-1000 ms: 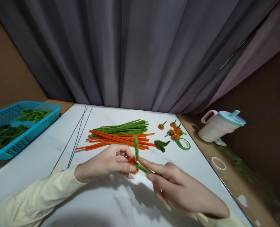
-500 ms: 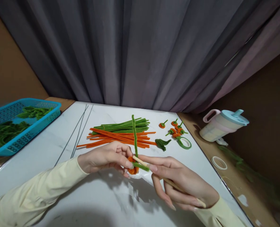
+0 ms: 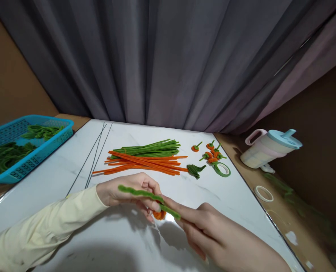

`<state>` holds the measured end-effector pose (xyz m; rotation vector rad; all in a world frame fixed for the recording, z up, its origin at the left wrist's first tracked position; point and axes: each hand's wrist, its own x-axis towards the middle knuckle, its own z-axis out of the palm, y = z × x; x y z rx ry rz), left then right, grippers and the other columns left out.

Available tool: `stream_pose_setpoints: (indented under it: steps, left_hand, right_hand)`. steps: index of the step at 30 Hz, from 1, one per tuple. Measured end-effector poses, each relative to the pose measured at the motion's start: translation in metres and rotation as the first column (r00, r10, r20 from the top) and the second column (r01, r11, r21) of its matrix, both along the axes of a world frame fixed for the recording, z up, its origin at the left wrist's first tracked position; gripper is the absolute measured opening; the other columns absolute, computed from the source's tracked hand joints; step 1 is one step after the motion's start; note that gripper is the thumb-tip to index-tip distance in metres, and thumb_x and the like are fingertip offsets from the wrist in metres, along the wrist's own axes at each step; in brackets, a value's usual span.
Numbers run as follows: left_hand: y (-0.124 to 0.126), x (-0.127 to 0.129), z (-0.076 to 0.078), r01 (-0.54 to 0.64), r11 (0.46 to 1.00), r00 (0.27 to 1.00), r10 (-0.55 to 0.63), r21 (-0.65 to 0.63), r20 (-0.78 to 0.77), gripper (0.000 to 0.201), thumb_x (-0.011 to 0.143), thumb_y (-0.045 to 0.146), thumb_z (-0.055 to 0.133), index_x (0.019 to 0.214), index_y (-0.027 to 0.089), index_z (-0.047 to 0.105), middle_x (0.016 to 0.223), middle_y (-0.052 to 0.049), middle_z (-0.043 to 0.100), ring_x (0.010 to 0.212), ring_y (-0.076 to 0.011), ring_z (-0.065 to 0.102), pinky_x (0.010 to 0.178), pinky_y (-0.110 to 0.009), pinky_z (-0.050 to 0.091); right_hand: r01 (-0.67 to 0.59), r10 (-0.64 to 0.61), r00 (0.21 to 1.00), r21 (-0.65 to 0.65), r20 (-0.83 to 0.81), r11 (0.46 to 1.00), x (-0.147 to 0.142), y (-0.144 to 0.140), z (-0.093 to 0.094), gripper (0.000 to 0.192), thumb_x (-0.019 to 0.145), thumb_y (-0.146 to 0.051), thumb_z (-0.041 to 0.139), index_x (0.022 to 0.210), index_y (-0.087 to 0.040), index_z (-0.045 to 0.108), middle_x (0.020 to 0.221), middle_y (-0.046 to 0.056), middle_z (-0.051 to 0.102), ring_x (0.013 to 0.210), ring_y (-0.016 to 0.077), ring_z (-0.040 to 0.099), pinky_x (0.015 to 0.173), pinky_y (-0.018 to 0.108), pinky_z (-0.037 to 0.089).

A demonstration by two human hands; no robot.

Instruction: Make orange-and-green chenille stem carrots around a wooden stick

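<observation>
My left hand [image 3: 135, 190] pinches a small orange pipe-cleaner coil [image 3: 159, 215] above the table. From the coil come two ends of green pipe cleaner [image 3: 139, 192]: a long one lies leftward across my left fingers, and a short one points right. My right hand [image 3: 202, 226] is turned back-up, closed, with its index fingertip against the green pipe cleaner beside the coil. The thin wooden stick it held is hidden by the hand now, and does not show on the table. Beyond lie green pipe cleaners [image 3: 150, 148] and orange pipe cleaners [image 3: 145, 163].
Several finished orange-and-green pieces [image 3: 213, 151] lie at the right by a roll of green tape [image 3: 227, 170]. A folded green piece [image 3: 195, 170], thin wires [image 3: 92, 158], a blue basket [image 3: 43, 147] with green pieces, a lidded cup [image 3: 265, 149] and a white ring [image 3: 263, 193] surround the work.
My right hand has rolled over, back upward, hiding the wooden stick. The long green end, upright before, now lies to the left over my left hand, which still holds the coil.
</observation>
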<state>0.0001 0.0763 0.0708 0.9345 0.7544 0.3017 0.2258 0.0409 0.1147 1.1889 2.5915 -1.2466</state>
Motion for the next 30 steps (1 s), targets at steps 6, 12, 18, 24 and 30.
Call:
stream_pose_setpoints:
  steps: [6, 12, 18, 24, 30]
  left_hand:
    - [0.003, 0.003, -0.009, 0.033, 0.993, 0.986, -0.013, -0.117, 0.169, 0.017, 0.062, 0.02, 0.072, 0.074, 0.011, 0.064, 0.058, -0.003, 0.065, 0.06, -0.0165, 0.064, 0.066, -0.033, 0.055]
    - [0.0, 0.013, -0.007, -0.13, 0.95, 0.971, 0.179, -0.284, 0.156, 0.02, 0.074, 0.031, 0.068, 0.076, 0.01, 0.066, 0.072, -0.004, 0.064, 0.068, -0.0109, 0.059, 0.077, -0.027, 0.053]
    - [-0.002, 0.011, -0.012, -0.041, 0.976, 0.962, 0.097, -0.215, 0.255, 0.022, 0.07, 0.017, 0.073, 0.091, 0.012, 0.069, 0.083, -0.003, 0.063, 0.076, -0.0098, 0.061, 0.077, -0.018, 0.05]
    - [-0.006, 0.013, -0.011, -0.066, 0.991, 0.952, 0.099, -0.119, 0.289, 0.022, 0.077, 0.008, 0.063, 0.097, 0.012, 0.069, 0.086, -0.004, 0.062, 0.079, -0.0098, 0.06, 0.081, -0.022, 0.051]
    - [-0.006, 0.014, -0.006, -0.122, 0.992, 0.96, 0.129, -0.045, 0.25, 0.025, 0.077, 0.013, 0.065, 0.102, 0.012, 0.067, 0.089, -0.005, 0.063, 0.08, -0.0116, 0.059, 0.084, -0.028, 0.049]
  right_hand:
    - [-0.092, 0.062, 0.968, 0.114, 0.243, 0.989, -0.002, -0.01, 0.004, 0.057, 0.087, -0.016, 0.034, 0.143, -0.029, 0.028, 0.062, 0.0, 0.043, 0.051, 0.012, 0.041, 0.049, 0.02, 0.028]
    - [-0.041, 0.01, 0.974, 0.135, 0.224, 0.99, -0.005, -0.005, -0.003, 0.057, 0.088, -0.015, 0.029, 0.145, -0.02, 0.023, 0.061, -0.002, 0.037, 0.047, 0.0102, 0.029, 0.048, 0.02, 0.026]
    - [-0.003, -0.025, 0.98, 0.14, 0.198, 0.99, -0.005, -0.006, -0.006, 0.056, 0.086, -0.012, 0.033, 0.141, -0.021, 0.031, 0.059, -0.003, 0.039, 0.048, 0.0104, 0.027, 0.048, 0.02, 0.027]
    - [0.06, -0.081, 0.988, 0.154, 0.135, 0.986, -0.002, -0.006, -0.006, 0.047, 0.089, -0.017, 0.031, 0.135, -0.018, 0.041, 0.06, 0.0, 0.046, 0.049, 0.0123, 0.041, 0.051, 0.021, 0.033]
    - [0.197, -0.195, 0.98, 0.129, -0.027, 0.972, -0.004, -0.003, -0.009, 0.047, 0.094, -0.03, 0.028, 0.138, -0.017, 0.04, 0.055, -0.001, 0.049, 0.054, 0.0143, 0.049, 0.062, 0.024, 0.043]
